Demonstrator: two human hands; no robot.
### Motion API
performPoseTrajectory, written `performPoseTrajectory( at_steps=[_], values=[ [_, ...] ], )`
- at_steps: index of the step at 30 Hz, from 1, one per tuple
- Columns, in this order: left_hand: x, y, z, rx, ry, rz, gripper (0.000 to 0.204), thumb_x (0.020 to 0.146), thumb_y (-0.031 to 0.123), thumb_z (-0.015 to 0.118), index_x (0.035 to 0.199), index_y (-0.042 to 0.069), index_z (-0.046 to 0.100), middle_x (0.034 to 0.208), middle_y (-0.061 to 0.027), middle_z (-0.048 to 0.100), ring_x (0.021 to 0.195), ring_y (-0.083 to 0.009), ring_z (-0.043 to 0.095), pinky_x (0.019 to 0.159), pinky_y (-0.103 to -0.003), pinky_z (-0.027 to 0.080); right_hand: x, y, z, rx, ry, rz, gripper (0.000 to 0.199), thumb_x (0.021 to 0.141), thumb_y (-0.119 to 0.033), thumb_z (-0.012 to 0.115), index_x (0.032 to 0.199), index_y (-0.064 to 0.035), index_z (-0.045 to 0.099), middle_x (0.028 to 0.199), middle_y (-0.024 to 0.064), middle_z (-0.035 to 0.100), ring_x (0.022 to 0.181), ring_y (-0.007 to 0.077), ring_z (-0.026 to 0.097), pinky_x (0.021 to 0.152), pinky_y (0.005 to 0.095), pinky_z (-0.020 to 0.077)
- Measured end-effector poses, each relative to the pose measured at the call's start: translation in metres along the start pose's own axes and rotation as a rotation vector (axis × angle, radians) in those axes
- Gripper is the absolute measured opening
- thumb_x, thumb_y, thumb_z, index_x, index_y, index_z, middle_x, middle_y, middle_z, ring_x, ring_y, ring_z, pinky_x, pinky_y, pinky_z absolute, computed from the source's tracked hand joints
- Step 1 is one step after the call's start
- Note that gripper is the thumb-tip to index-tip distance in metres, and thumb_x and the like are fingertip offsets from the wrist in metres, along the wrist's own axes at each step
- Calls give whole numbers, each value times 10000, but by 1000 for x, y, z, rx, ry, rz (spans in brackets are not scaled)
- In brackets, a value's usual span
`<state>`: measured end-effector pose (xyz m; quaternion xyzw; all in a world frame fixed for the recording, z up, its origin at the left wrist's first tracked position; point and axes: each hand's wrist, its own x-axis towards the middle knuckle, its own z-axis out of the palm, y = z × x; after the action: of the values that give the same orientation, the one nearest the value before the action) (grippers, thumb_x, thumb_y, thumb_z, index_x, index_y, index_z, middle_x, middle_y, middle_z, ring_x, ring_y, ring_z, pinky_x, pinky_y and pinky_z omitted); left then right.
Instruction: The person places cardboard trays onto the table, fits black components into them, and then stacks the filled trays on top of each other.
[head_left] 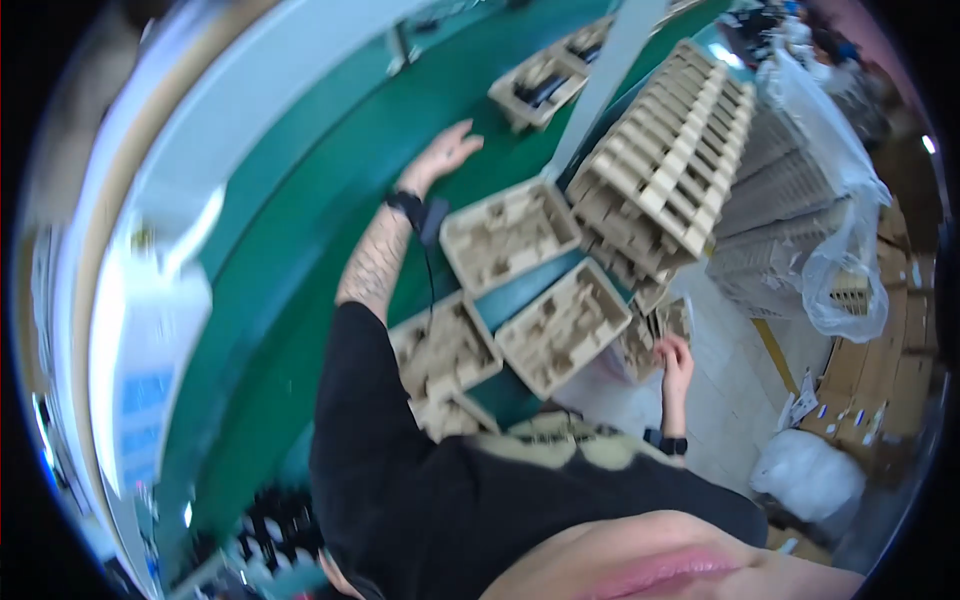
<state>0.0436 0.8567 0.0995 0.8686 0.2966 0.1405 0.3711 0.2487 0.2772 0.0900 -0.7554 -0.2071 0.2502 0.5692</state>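
Left hand [446,158]: fingers spread, nothing in them, out over the green surface [300,205]. Can't tell contact vs hover. Arm reaching long, torso close to the near trays, so probably just extending past them.

Right hand [676,356]: fingers curled at the edge of a low pulp tray [637,352], other side of the torso. Blur hides whether they pinch the rim or just sit beside it; can't tell.

Main pieces are between the two hands: upper tray [505,240] just below the left fingers toward the body, middle tray [563,328] left of the right fingers, side tray [446,350] further left, nearer the left forearm. All cavity side up, likely so the moulded pockets are accessible. Set close together, I'd guess to stay within reach of both hands.

Nested stack [668,150] is beyond the right fingers, tilted, trays fitted one into another; presumably nested to save space. A grey post [597,95] stands between it and the far tray [528,113], which sits past the left fingertips with dark items [546,90] in its pockets; the recesses probably stop them sliding.

Clear plastic [850,265] drapes more stacks right of the right fingers, presumably as wrapping.
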Motion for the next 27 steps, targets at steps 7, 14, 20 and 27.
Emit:
performPoseTrajectory(
  at_steps=[7,14,20,27],
  values=[
    [-295,218,-137,-54,-80,-142,479,921,399,517,1235,38,543,1047,-143,657,978,-236,625,862,-310,481,2,-110,80,-682,-434,-659,644,718,-47,623,1336,-118,459,1362,158,429,1298,376,345,1093,435,276],
    [-473,207,-1,131,-100,-174,521,874,306,606,1322,74,476,1222,-153,570,1135,-234,535,979,-341,422,-23,-98,179,-1049,-795,-958,748,658,-184,747,1342,-194,446,1402,123,373,1359,341,255,1099,591,138],
    [-519,167,137,344,302,-326,518,808,293,660,1276,120,526,1166,-136,574,1131,-309,502,1026,-419,372,-19,-60,191,-1056,-824,-983,501,696,-302,747,1151,-165,588,1188,71,540,1229,298,413,1067,644,124],
    [-551,151,97,340,466,-419,259,833,169,626,1087,133,657,1031,-73,620,1018,-287,533,990,-443,380,-21,-67,205,-966,-741,-981,376,741,-322,713,1068,-163,618,1027,48,574,1098,275,482,1039,649,163]
  ],
)
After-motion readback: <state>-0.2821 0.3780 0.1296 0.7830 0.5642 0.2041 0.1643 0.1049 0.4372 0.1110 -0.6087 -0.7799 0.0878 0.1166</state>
